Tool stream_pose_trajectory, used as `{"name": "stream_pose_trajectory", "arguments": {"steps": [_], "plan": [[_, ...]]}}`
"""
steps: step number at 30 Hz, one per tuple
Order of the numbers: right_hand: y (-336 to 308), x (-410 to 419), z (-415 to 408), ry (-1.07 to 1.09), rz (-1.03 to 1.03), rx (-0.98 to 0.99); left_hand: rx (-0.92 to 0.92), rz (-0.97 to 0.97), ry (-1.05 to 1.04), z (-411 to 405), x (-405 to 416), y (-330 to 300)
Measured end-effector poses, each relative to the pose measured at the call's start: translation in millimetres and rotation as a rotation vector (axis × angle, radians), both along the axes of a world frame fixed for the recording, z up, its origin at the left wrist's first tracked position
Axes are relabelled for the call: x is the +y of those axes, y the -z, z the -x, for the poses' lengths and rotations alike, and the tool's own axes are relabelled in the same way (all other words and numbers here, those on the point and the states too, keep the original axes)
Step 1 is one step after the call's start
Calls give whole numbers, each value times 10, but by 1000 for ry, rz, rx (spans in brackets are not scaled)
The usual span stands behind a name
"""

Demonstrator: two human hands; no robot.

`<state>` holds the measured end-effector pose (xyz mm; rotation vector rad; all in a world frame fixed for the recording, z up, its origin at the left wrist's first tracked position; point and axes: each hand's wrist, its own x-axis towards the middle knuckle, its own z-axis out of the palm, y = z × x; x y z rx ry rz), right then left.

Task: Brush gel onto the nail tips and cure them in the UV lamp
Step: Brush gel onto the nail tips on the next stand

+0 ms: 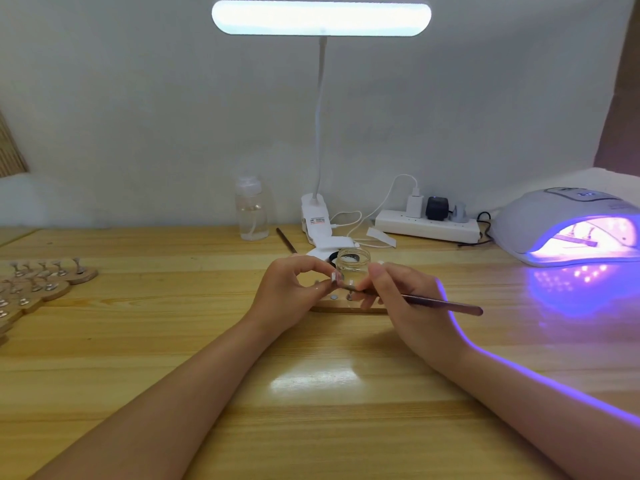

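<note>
**Gel going on, one tip at a time**

The person sits at a pale, glossy wooden table (138, 341), both forearms laid forward so the hands meet in the middle, directly under the bar lamp (321, 17), which I take to be the point of working there. The left hand (291, 292) has its fingers curled in, thumb and forefinger pinching a small pale nail tip (334, 277) by what looks like its stand, tilted up toward the other hand. The right hand (405, 299) holds a slim metallic brush (436, 302) like a pen, fingers closed round the shaft near the bristle end, which meets the tip; the long handle trails off to the right.

Just behind the hands stands a small clear glass jar (353, 259), lid off, close enough for a quick dip. Under the hands lies a flat wooden holder (346, 309) with little round metal studs, probably where a finished tip is seated.

To the right the domed white UV lamp (568, 226) is lit, throwing violet light across the table; a strip of something rests inside, though I cannot tell what. On the far left, more tips (45, 268) stand on wooden bases, well apart from the work. A clear pump bottle (252, 211) and a white power strip (427, 225) sit along the back wall.
</note>
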<state>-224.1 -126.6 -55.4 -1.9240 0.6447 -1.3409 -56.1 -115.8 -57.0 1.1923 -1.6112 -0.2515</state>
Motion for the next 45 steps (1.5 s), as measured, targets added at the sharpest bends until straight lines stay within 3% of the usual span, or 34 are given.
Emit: {"name": "stream_pose_trajectory", "arguments": {"steps": [7, 31, 45], "plan": [[-15, 1, 6, 61, -57, -130, -10, -49, -1, 1, -10, 8], [-22, -52, 36, 129, -64, -195, -76, -218, -27, -19, -78, 36], [-54, -119, 102, 237, -157, -231, -117, -421, 25, -77, -81, -48]]}}
